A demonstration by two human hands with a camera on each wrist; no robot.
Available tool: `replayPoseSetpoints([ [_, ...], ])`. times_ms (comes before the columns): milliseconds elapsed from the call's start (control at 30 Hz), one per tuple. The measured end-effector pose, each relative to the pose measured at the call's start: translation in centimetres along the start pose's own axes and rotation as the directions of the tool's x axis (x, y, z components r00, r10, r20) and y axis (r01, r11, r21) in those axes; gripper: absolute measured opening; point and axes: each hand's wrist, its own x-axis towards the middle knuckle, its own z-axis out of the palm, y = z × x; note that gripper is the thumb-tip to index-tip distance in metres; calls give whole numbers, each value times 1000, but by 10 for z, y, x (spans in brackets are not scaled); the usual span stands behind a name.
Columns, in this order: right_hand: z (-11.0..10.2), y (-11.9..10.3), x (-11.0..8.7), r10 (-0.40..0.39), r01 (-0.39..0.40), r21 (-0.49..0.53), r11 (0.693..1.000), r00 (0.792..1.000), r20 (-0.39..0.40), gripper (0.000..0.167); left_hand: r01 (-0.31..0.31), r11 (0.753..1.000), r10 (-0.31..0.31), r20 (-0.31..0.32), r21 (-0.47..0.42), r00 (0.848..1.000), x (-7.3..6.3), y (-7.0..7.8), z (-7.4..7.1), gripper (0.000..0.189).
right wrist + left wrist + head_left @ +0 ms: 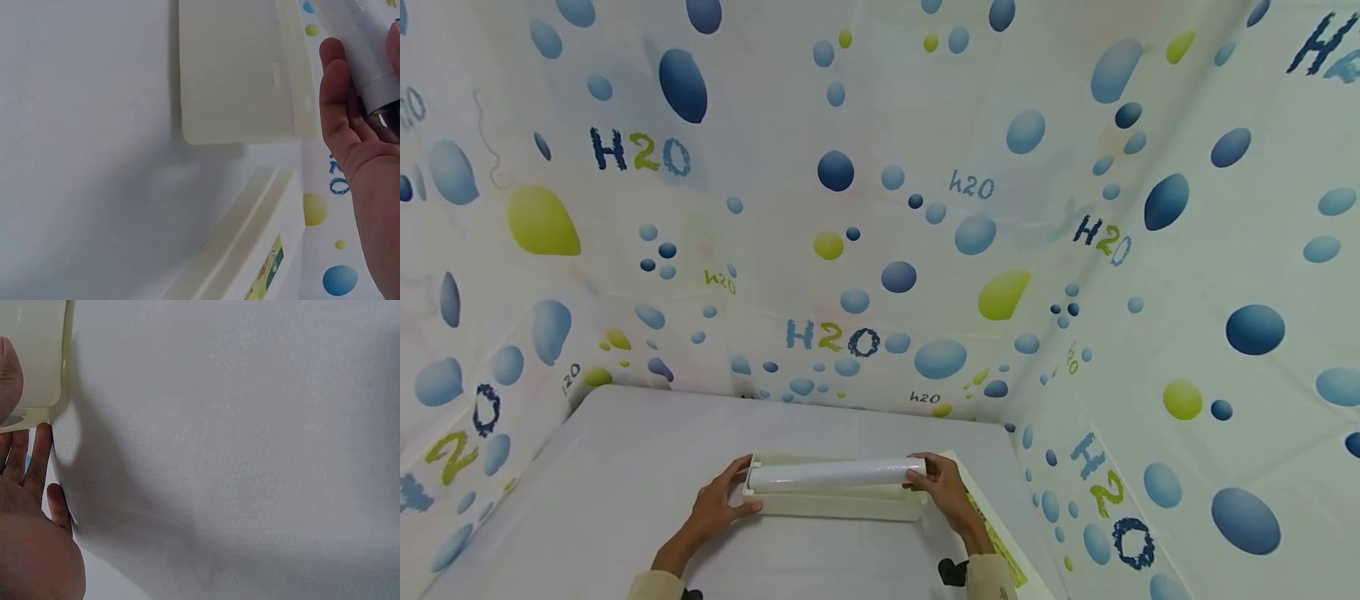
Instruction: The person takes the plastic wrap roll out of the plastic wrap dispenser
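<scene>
A long cream plastic box (838, 506) lies open on the table in the head view. Inside its left end sits one end of a white roll (835, 473) with a glossy surface like plastic film. My left hand (718, 502) grips the left end of the box, its thumb at the front. In the left wrist view, that thumb (9, 378) rests on the box wall. With my right hand (947, 493) I hold the right end of the roll, tilted up above the box. The right wrist view shows fingers curled about the roll (365, 59) and a dark opening at its end.
A long cream piece like a lid (250, 240), with a green and yellow label, lies slantwise to the right of the box. White cloth covers the table (647, 450). Curtains (760, 217) printed with coloured drops surround it at the back and sides.
</scene>
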Motion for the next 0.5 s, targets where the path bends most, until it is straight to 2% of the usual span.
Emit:
replayPoseSetpoints([
  [233, -3, -2, -2, -6, 6, 14, 1000, 1000, -25, 42, -30, 1000, 30, -19, 6, 999, -1, -1, 2, 95],
  [500, -9, 2, 0, 4, -4, 3, 1000, 997, -74, 43, -31, 999, 32, -21, 9, 999, -1, 2, 1, 93],
])
